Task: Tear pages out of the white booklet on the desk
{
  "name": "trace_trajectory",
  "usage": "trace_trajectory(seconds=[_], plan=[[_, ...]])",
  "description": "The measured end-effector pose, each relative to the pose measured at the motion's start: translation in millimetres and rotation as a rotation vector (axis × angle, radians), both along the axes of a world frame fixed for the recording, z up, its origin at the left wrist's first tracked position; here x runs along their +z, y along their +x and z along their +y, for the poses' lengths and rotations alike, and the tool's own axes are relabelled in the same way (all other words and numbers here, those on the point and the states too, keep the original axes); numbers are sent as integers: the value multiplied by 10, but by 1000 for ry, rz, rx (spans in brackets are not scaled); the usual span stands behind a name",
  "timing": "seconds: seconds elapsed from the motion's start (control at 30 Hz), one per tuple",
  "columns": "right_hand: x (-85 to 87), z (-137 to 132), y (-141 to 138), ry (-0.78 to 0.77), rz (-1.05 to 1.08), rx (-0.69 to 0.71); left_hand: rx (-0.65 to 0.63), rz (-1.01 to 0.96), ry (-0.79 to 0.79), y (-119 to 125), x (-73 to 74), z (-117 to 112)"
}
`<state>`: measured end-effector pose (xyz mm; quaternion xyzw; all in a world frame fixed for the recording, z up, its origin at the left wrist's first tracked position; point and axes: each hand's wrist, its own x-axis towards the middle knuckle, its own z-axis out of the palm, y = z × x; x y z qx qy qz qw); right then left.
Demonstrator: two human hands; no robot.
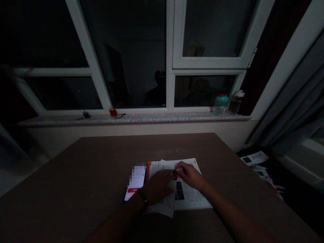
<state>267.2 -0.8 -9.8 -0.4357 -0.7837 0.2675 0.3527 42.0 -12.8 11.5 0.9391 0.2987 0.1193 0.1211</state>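
Observation:
Dim light falls on a printed booklet [191, 195] with text and dark pictures, lying open on the table. A loose white sheet [167, 206] lies over its left part. My left hand [159, 185] rests flat on this sheet, fingers stretched to the right, with a dark band [142, 197] on the wrist. Just beyond its fingertips, my right hand [188, 173] is closed in a pinch above the printed page. What sits between those fingers is too dark and small to make out. A lit phone [136, 179] lies left of the booklet, close to my left hand.
The brown table [101, 162] reaches to the wall below a granite windowsill [157, 118]. On the sill stand a teal-lidded bottle [220, 104], a clear bottle [236, 102] and a small red jar [112, 112]. Papers [255, 158] lie to the right, beyond the table edge.

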Motion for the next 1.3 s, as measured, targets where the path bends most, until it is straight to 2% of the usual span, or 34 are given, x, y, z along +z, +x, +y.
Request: trace_trajectory(seconds=[0.1, 0.23, 0.4, 0.53, 0.67, 0.77, 0.97, 1.17, 1.3], plan=[[14, 4, -8, -39, 59, -25, 12, 16, 13, -13, -51, 14], [-28, 7, -26, -49, -8, -31, 2, 25, 29, -21, -81, 38], [-95, 77, -38, -45, -70, -109, -13, 55, 21, -16, -44, 39], [-61, 94, -32, 1, -112, -191, -22, 39, 2, -10, -10, 23], [-13, 40, -46, 59, -145, -136, -27, 31, 0, -10, -6, 15], [-25, 53, -52, 44, -150, -106, -32, 20, 8, -10, -18, 17], [-61, 175, -37, 2, -160, -206, -29, 19, 7, -12, -44, 24], [-22, 43, -86, 20, -184, -38, -29, 25, 16, -10, -28, 16], [-34, 131, -48, 2, -189, -128, -23, 17, 1, -8, -17, 13]])
